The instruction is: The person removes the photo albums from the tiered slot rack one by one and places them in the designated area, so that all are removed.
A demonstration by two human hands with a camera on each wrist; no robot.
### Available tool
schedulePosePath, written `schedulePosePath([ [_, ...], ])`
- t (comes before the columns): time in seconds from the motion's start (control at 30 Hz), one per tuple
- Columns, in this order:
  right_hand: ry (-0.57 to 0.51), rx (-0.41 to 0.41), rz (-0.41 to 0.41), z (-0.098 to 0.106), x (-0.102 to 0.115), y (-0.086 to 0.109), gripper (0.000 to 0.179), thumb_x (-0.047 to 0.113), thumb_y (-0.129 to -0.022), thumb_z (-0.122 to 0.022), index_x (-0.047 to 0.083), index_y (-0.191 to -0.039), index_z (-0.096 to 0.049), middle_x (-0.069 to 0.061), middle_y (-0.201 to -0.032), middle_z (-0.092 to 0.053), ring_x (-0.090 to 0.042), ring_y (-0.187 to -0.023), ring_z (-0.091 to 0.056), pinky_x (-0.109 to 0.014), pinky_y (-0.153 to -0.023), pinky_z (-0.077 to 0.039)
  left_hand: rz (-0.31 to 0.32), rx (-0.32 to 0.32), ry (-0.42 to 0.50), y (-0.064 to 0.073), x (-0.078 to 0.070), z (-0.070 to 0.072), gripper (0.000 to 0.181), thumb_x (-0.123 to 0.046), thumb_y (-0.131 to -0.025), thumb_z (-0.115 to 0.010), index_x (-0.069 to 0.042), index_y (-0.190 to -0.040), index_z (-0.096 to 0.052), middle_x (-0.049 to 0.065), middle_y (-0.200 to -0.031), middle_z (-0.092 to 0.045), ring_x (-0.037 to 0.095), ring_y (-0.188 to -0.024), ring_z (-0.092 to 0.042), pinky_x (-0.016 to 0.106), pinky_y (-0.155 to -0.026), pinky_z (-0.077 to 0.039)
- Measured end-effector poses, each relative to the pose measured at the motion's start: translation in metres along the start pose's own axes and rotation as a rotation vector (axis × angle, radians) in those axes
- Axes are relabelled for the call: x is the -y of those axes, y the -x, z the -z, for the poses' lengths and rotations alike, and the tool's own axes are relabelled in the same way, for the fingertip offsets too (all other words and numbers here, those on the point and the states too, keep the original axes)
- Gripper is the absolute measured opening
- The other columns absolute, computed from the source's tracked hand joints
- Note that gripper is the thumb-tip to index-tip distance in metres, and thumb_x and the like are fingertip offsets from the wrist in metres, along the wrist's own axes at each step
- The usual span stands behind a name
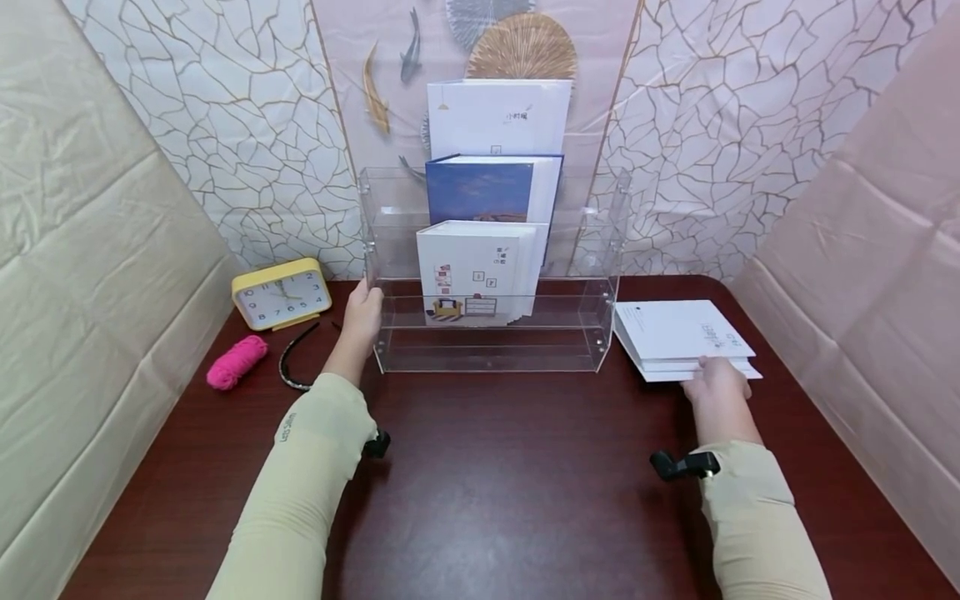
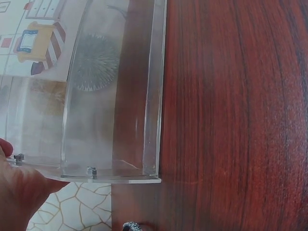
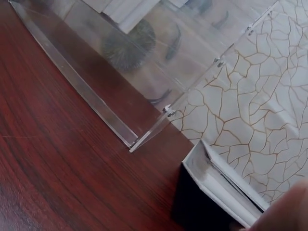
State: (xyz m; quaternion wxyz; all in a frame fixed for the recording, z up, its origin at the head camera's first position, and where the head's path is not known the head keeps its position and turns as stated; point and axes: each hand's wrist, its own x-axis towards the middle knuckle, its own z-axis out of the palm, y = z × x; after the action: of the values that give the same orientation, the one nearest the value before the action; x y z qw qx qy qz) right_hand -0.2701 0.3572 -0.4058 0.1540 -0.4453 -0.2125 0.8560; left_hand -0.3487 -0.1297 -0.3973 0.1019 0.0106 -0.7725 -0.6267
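A clear acrylic rack (image 1: pixel 487 360) stands at the back middle of the table, with three hardcover books in its tiers: a white illustrated one (image 1: pixel 472 267) in front, a blue-covered one (image 1: pixel 480 190) behind, and a white one (image 1: pixel 487 117) at the top. My left hand (image 1: pixel 362 321) grips the rack's left side panel; its thumb and part of the palm show in the left wrist view. Right of the rack, my right hand (image 1: pixel 717 389) pinches the near edge of a thick white book (image 1: pixel 671 329). In the right wrist view that book (image 3: pixel 226 190) casts a dark shadow beneath it.
Left of the rack are a yellow alarm clock (image 1: pixel 281 293), a pink yarn skein (image 1: pixel 236 362) and a dark braided cord (image 1: pixel 285 367). The dark red wooden table (image 1: pixel 510 483) meets a crackle-patterned backdrop (image 1: pixel 247 125). Pale cloth walls (image 1: pixel 847 225) flank both sides.
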Motion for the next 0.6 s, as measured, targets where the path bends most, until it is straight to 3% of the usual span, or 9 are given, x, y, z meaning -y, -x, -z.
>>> schedulePosePath([
  [0.1, 0.061, 0.069, -0.021, 0.001, 0.002, 0.008, 0.074, -0.002, -0.096, -0.033, 0.043, -0.145, 0.0, 0.01, -0.145, -0.021, -0.008, -0.124, -0.028, -0.031, -0.106, -0.018, 0.008, 0.001, -0.007, -0.001, -0.001, 0.0, 0.054, -0.01, -0.09, -0.033, -0.007, -0.144, -0.037, 0.015, -0.142, -0.04, 0.025, -0.114, -0.039, 0.038, -0.099, -0.03],
  [0.3, 0.113, 0.217, -0.1, 0.006, 0.007, 0.016, 0.058, 0.014, -0.1, -0.033, 0.043, -0.146, -0.013, 0.016, -0.146, -0.026, -0.002, -0.13, -0.023, -0.038, -0.108, 0.003, 0.012, -0.012, 0.004, -0.001, -0.002, 0.0, 0.053, -0.01, -0.09, -0.033, -0.006, -0.142, -0.04, 0.016, -0.138, -0.044, 0.025, -0.112, -0.041, 0.038, -0.098, -0.031],
  [0.47, 0.119, 0.192, -0.115, 0.011, 0.007, 0.014, 0.072, 0.025, -0.098, -0.041, 0.055, -0.14, 0.009, 0.02, -0.145, -0.025, -0.006, -0.135, -0.012, -0.041, -0.109, 0.001, 0.001, -0.01, 0.01, -0.001, -0.002, 0.0, 0.053, -0.01, -0.09, -0.033, -0.006, -0.142, -0.04, 0.016, -0.138, -0.044, 0.025, -0.112, -0.04, 0.038, -0.098, -0.031],
  [0.53, 0.156, 0.165, -0.094, 0.015, 0.006, 0.01, 0.075, 0.029, -0.097, -0.045, 0.053, -0.141, 0.011, 0.02, -0.145, -0.024, -0.01, -0.137, -0.009, -0.043, -0.109, -0.003, 0.003, -0.01, -0.002, 0.0, -0.002, 0.0, 0.054, -0.011, -0.09, -0.033, -0.007, -0.143, -0.039, 0.015, -0.14, -0.043, 0.024, -0.114, -0.04, 0.038, -0.099, -0.03],
  [0.6, 0.162, 0.149, -0.093, 0.018, 0.005, 0.008, 0.07, 0.029, -0.096, -0.046, 0.049, -0.145, 0.0, 0.02, -0.146, -0.024, -0.012, -0.138, -0.006, -0.043, -0.109, -0.003, 0.004, -0.008, -0.012, 0.001, -0.001, -0.001, 0.054, -0.011, -0.09, -0.033, -0.007, -0.143, -0.039, 0.015, -0.14, -0.042, 0.024, -0.115, -0.04, 0.039, -0.1, -0.03],
])
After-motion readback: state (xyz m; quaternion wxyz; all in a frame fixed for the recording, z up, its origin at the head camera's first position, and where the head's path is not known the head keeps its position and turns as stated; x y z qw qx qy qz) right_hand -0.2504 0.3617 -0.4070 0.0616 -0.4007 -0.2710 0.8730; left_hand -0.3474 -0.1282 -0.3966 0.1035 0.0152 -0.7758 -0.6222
